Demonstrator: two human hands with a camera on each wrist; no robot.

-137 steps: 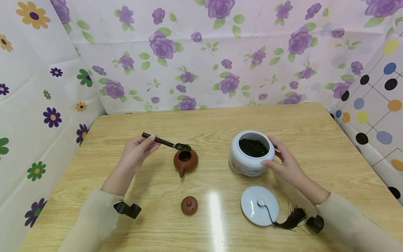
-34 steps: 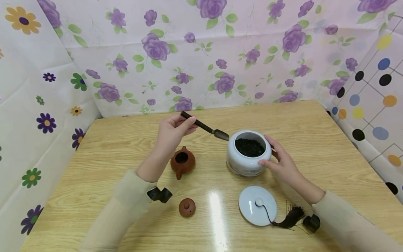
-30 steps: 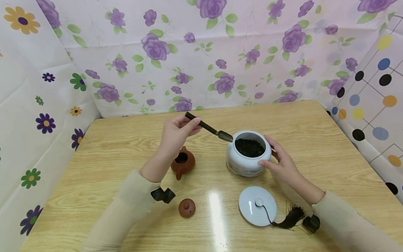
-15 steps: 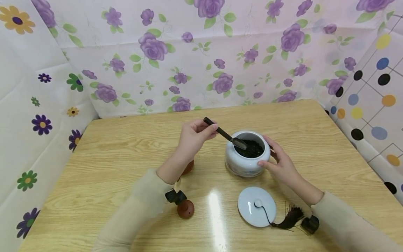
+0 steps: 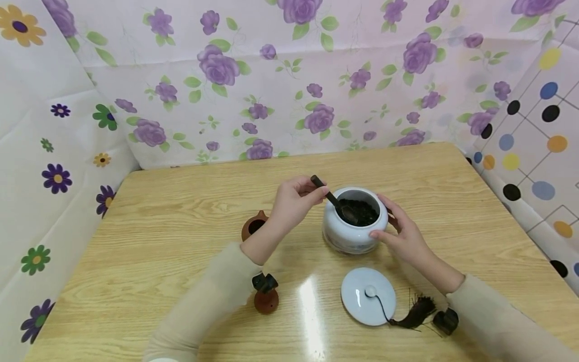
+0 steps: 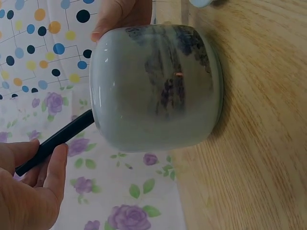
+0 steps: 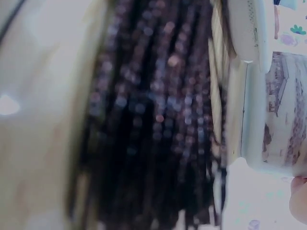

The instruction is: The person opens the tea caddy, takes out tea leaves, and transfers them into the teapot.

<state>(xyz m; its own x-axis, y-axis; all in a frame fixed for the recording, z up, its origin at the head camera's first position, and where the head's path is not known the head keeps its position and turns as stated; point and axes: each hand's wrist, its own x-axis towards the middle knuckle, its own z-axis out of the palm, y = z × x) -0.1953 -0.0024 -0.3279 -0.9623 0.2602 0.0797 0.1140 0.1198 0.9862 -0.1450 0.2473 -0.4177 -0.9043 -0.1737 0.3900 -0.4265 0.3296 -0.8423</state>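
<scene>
My left hand (image 5: 295, 202) pinches the black handle of a small scoop (image 5: 332, 199). The scoop's bowl dips through the mouth of a white porcelain jar (image 5: 346, 239) into dark loose tea leaves (image 5: 367, 210). In the left wrist view the scoop handle (image 6: 64, 138) slants behind the rim of the jar (image 6: 153, 91). My right hand (image 5: 404, 232) grips the jar's right side, thumb in front and fingers behind the rim. Left of the jar stands a brown clay teapot (image 5: 246, 229), uncovered and partly hidden by my left forearm.
The teapot's lid (image 5: 266, 302) lies near my left wrist. The white jar lid (image 5: 362, 309) rests in front of the jar, its dark tassel (image 5: 418, 311) trailing right. That tassel (image 7: 153, 115) fills most of the right wrist view, blurred.
My left hand has carried the scoop from above the teapot, where it held tea leaves, rightward to the jar. The scoop, seen bare on the way, is now among the leaves. My right hand stays put.
</scene>
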